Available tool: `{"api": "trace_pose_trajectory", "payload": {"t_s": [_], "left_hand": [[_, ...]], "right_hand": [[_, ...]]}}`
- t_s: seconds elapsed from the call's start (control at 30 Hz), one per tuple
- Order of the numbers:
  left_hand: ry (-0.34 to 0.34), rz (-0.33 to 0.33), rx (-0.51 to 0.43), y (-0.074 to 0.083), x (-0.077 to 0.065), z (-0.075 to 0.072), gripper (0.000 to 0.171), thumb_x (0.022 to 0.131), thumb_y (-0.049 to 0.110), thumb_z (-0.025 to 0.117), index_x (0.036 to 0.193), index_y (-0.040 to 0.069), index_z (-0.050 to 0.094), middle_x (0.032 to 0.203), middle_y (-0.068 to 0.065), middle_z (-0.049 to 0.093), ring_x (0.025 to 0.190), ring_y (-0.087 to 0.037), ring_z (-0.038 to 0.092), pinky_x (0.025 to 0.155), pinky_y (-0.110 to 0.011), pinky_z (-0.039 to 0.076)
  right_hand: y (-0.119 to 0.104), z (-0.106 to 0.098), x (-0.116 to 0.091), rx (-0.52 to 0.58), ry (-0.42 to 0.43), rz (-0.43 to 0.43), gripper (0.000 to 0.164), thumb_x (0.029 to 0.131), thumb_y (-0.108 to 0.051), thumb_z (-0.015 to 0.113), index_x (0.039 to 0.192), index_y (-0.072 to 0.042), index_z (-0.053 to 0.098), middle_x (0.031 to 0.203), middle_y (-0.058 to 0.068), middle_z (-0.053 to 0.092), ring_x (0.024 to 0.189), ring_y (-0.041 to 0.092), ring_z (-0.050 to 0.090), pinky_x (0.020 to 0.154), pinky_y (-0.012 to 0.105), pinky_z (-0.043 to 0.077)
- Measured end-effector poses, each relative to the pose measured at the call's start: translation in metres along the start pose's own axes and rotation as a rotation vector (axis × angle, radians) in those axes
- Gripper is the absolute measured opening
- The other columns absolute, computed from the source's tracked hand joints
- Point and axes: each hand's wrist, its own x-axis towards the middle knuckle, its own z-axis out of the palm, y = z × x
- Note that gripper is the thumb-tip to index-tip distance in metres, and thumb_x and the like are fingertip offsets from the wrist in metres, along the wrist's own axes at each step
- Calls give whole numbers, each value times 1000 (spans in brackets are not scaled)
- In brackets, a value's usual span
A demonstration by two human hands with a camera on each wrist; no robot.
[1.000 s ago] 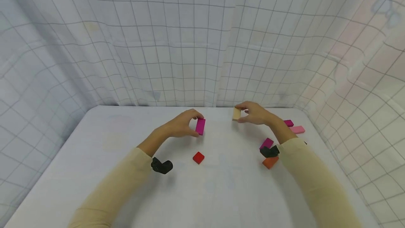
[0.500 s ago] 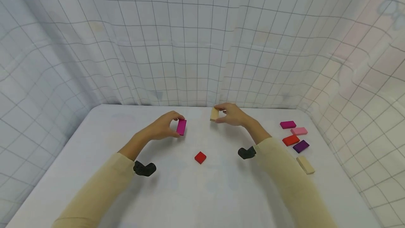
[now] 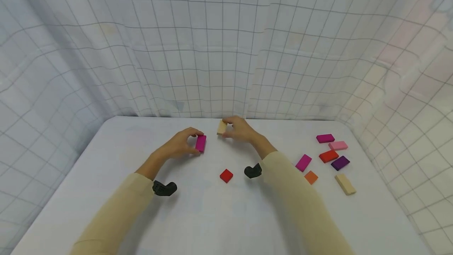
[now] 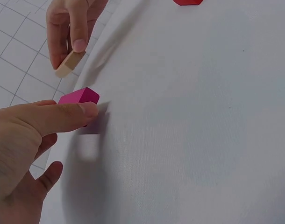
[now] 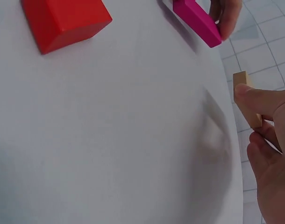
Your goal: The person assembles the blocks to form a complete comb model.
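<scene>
My left hand (image 3: 180,143) pinches a magenta rectangular block (image 3: 201,143) by its two ends, between thumb and fingers. To its right and slightly farther back, my right hand (image 3: 240,130) grips a pale wooden-coloured block (image 3: 221,127) in the same way. A small gap separates the two held blocks, and both are tilted. In the left wrist view the magenta block (image 4: 81,96) casts a shadow on the white surface. The right wrist view shows the thumb pressed on the pale block (image 5: 245,105). A red block (image 3: 226,175) lies nearer me, between the forearms.
On the white table (image 3: 219,223), to the right, lie several loose blocks: magenta (image 3: 325,138), pink (image 3: 338,145), red (image 3: 329,156), purple (image 3: 340,163) and pale (image 3: 345,184). Another magenta block (image 3: 303,163) and an orange one (image 3: 311,177) lie beside my right sleeve. A checked curtain (image 3: 212,50) hangs behind.
My right hand has carried the pale block leftward, up close to the magenta one. My left hand has shifted left with its block. Blocks that the right arm covered now show.
</scene>
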Motion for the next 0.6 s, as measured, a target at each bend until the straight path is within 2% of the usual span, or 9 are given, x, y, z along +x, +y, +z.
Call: {"api": "trace_pose_trajectory", "payload": {"t_s": [0.23, 0.43, 0.6], "left_hand": [[-11, 0, -13, 2, 7, 10, 63, 84, 8, 86, 141, 2, 59, 138, -17, 57, 129, -38, 50, 111, -56, 40], [2, -9, -21, 2, 7, 16, 66, 85, 12, 86, 143, 1, 57, 140, -18, 57, 129, -37, 51, 111, -55, 40], [25, -37, -10, 1, 1, 15, 69, 83, 17, 88, 143, 0, 57, 138, -19, 59, 127, -37, 53, 110, -56, 41]], "right_hand": [[-2, 19, 16, -46, -6, 63, 64, 97, -21, 76, 151, 2, 50, 152, 17, 51, 141, 30, 45, 117, 41, 36], [-2, 32, 17, -36, -34, 79, 65, 99, -25, 73, 154, -2, 46, 155, 13, 48, 145, 28, 41, 119, 40, 32], [0, 35, 15, -11, 15, 115, 59, 101, -26, 66, 153, -5, 49, 155, 13, 48, 146, 29, 39, 120, 42, 30]]}}
